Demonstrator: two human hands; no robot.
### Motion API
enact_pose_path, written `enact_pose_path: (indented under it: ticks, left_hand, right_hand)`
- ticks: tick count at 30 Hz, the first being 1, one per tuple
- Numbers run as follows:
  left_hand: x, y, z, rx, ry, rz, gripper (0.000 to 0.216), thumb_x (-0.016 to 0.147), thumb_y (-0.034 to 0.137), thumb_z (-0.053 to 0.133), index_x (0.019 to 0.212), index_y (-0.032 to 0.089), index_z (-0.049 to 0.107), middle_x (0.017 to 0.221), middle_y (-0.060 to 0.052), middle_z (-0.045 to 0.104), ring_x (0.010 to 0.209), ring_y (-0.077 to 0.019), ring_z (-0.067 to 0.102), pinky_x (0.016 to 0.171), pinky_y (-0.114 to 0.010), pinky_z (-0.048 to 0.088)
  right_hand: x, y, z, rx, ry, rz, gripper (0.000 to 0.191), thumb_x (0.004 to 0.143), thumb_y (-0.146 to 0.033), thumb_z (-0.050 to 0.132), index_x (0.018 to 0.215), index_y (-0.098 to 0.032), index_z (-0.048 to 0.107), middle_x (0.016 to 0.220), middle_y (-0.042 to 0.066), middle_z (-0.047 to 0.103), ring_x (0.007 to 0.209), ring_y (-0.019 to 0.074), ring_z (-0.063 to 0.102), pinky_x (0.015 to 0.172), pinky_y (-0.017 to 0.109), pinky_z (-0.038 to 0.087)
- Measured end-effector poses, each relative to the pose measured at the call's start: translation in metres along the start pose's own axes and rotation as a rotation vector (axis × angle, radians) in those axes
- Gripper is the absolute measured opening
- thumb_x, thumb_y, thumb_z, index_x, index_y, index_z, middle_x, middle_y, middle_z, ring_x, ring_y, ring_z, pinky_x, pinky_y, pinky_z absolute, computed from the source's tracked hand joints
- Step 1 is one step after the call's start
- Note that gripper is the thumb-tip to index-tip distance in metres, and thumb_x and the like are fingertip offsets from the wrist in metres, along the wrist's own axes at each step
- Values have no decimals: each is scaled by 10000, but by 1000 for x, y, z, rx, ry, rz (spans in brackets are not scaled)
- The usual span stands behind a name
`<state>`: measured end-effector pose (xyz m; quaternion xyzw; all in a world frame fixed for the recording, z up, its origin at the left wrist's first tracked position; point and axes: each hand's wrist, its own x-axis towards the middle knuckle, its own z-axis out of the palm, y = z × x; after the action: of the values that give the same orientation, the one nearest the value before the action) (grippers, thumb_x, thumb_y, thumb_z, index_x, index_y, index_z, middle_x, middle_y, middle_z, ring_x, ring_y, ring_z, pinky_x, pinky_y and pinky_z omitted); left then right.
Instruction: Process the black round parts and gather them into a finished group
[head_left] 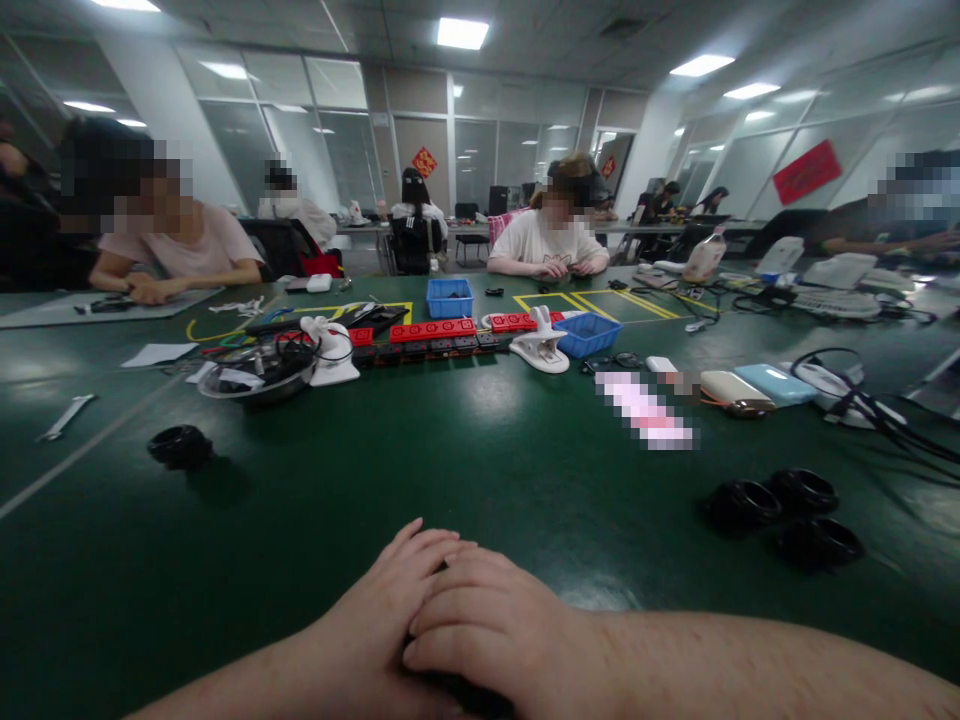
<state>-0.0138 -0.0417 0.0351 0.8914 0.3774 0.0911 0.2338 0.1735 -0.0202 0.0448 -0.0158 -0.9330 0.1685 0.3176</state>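
Observation:
My left hand (381, 592) lies at the bottom middle of the head view, low over the green table, its fingers stretched out. Across it rests my right hand (499, 625), with fingers loosely bent and lying on the back of the left. A dark patch shows under the right palm; whether it is shadow or an object I cannot tell. The nearest loose things are black ring-shaped parts: one black part (180, 447) sits to the left, and three more black parts (804, 492) are grouped on the right, all apart from my hands.
Ahead on the green table (450, 440) stand a metal bowl (259, 385), red-and-black power strips (433, 332), a white clamp (541, 345) and blue trays (589, 335). A wrench (67, 417) lies left. Cables (855, 385) and devices crowd the right. A person (551, 235) sits opposite.

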Motion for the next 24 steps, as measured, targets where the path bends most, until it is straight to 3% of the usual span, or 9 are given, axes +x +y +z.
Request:
enact_pose_path:
  ticks: [3, 6, 10, 13, 18, 21, 24]
  left_hand:
    - [1, 2, 8, 40, 91, -42, 860, 539, 462, 752, 1285, 235, 389, 1285, -105, 467, 1189, -354, 403, 1027, -627, 170]
    - [2, 7, 11, 62, 202, -93, 657, 548, 431, 737, 1117, 188, 517, 1109, -102, 545, 1087, -325, 477, 1031, -603, 185]
    - [6, 13, 3, -24, 212, -111, 425, 563, 289, 701, 958, 200, 571, 962, -43, 548, 951, -255, 528, 1015, -521, 282]
    - [6, 13, -2, -75, 187, -83, 446, 515, 149, 632, 955, 206, 588, 1013, -41, 541, 988, -262, 508, 989, -466, 342]
    - [3, 6, -2, -39, 52, -52, 546, 520, 145, 609, 1053, 263, 600, 1247, -44, 470, 1176, -329, 402, 1028, -573, 220]
    - [1, 3, -3, -2, -1, -42, 561, 565, 187, 639, 1111, 301, 584, 1321, -38, 429, 1229, -345, 358, 1018, -616, 183]
    - [-1, -1, -5, 5, -20, -6, 696, 587, 236, 676, 1245, 339, 474, 1355, -30, 411, 1252, -341, 341, 1021, -625, 164]
  right_hand:
    - [0, -2, 1, -35, 5, 144, 399, 809, -415, 506, 1086, -127, 498, 1036, 73, 588, 1010, 173, 490, 913, 321, 362]
    - [0, -4, 1, -14, -14, 252, 448, 768, -403, 560, 1117, -134, 477, 1046, 79, 575, 980, 187, 499, 819, 319, 395]
    - [2, -5, -2, 18, 43, 242, 381, 789, -303, 496, 1122, -119, 484, 1020, 89, 586, 924, 187, 514, 788, 319, 410]
    - [4, -4, -3, 45, 84, 170, 338, 788, -249, 458, 1088, -100, 506, 996, 98, 594, 927, 175, 521, 816, 300, 421]
    - [6, -2, -3, 73, 141, -3, 262, 806, -157, 414, 1018, -62, 536, 936, 98, 602, 915, 143, 523, 881, 251, 417]
    - [5, -1, -3, 95, 29, -36, 271, 849, -151, 363, 1017, -46, 549, 957, 97, 606, 937, 140, 510, 898, 244, 406]
    - [4, 0, -2, 85, -124, -24, 317, 885, -189, 322, 1051, -54, 556, 962, 91, 606, 963, 155, 494, 913, 268, 391]
